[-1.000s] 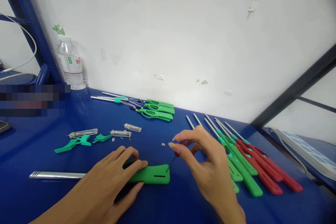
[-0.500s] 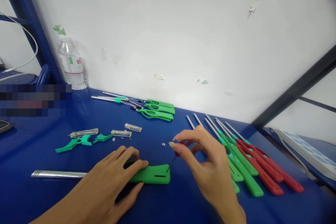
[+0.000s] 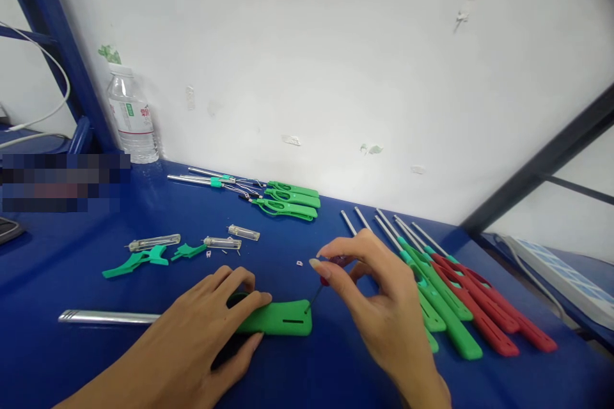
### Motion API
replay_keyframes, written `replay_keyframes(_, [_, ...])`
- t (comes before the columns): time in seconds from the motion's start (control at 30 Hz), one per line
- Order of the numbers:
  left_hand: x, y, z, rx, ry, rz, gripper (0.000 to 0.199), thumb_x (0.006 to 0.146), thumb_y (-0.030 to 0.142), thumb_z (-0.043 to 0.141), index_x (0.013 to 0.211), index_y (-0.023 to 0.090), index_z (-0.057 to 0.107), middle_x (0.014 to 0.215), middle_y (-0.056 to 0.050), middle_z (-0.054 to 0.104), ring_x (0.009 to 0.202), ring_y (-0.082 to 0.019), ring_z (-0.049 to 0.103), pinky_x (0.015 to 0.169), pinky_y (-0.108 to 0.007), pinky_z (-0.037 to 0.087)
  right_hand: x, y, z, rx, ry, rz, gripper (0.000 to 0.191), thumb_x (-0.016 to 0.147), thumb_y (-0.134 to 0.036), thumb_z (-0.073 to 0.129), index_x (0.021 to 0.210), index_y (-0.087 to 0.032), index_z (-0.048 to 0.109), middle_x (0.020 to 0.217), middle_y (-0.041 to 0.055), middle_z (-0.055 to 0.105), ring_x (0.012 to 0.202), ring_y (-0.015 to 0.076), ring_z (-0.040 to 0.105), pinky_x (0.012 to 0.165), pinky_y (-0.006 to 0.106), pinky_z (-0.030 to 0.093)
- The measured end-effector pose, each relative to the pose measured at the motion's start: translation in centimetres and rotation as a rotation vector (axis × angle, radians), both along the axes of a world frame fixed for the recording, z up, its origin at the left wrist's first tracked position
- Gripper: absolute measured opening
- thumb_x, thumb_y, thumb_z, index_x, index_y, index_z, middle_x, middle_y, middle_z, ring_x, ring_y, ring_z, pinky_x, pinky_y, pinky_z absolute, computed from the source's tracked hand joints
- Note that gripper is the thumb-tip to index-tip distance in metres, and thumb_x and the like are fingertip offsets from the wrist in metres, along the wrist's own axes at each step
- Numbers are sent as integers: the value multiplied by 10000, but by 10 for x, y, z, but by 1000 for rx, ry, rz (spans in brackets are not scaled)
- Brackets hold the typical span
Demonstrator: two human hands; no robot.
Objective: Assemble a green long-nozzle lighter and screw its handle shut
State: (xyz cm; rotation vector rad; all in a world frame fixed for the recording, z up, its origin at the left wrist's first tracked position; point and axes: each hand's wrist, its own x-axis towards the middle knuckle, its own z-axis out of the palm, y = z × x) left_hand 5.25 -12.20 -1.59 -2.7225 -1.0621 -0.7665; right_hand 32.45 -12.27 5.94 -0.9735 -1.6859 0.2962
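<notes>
A green long-nosed lighter lies flat on the blue table, its metal tube pointing left. My left hand grips its handle, fingers on top and thumb along the near side, covering the trigger area. In my right hand a small screwdriver with a dark red handle is pinched between thumb and fingertips. The screwdriver is tilted, its tip at the hole near the right end of the green handle. My fingers hide part of its handle.
Several assembled green and red lighters lie to the right. Opened green lighter halves with wires and tubes lie at the back. Clear fuel tanks, teal trigger pieces and tiny parts sit left of centre. A water bottle stands by the wall.
</notes>
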Motion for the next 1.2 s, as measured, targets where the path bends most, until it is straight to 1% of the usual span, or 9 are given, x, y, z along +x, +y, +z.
replay_keyframes(0.33, [0,2,0,-34,12,5,472,1137,271,611,1596,380,627,1375,-13,753,1143,-233,804,995,-382,641,2,-3,-2,-10,-4,-4,143,1047,-236,849,1005,-372,840,897,-71,782,684,92,663,572,135,560])
replay_keyframes(0.47, [1,1,1,-47,11,2,463,1150,254,575,1596,372,614,1377,-15,744,1146,-226,797,1006,-384,634,1,-1,-2,-13,-4,-4,150,1049,-234,846,1016,-380,836,900,-82,781,677,84,652,580,126,559])
replay_keyframes(0.6, [0,0,1,-29,9,12,461,1144,250,585,1590,364,610,1379,-20,739,1161,-230,789,1000,-380,635,0,0,-1,-7,-10,-10,152,1053,-232,836,1011,-378,834,905,-87,784,698,76,666,599,115,554])
replay_keyframes(0.77, [-1,0,-1,-6,21,12,461,1149,261,580,1595,374,601,1392,-11,739,1191,-235,789,1022,-389,637,1,0,-2,-5,-18,-6,150,1056,-240,841,1021,-385,831,889,-97,763,683,70,640,601,103,548])
replay_keyframes(0.97, [-1,1,-2,-35,34,6,470,1161,262,556,1617,371,577,1387,-16,736,1156,-226,798,995,-390,649,1,0,-2,-5,-19,-20,147,1060,-253,834,1027,-396,826,902,-106,755,698,61,648,611,91,541])
replay_keyframes(1.07, [0,2,-2,-34,32,14,470,1157,257,558,1612,371,580,1385,-13,733,1173,-228,792,983,-382,652,1,0,-2,-5,-21,-20,143,1062,-258,830,1026,-396,825,889,-106,741,696,62,644,612,92,543])
replay_keyframes(1.2, [1,1,-1,-35,30,6,453,1151,255,565,1589,364,599,1371,-14,732,1138,-220,792,982,-381,647,1,-1,-3,-6,-23,-21,137,1061,-265,834,1022,-396,822,891,-109,738,710,60,650,618,90,544])
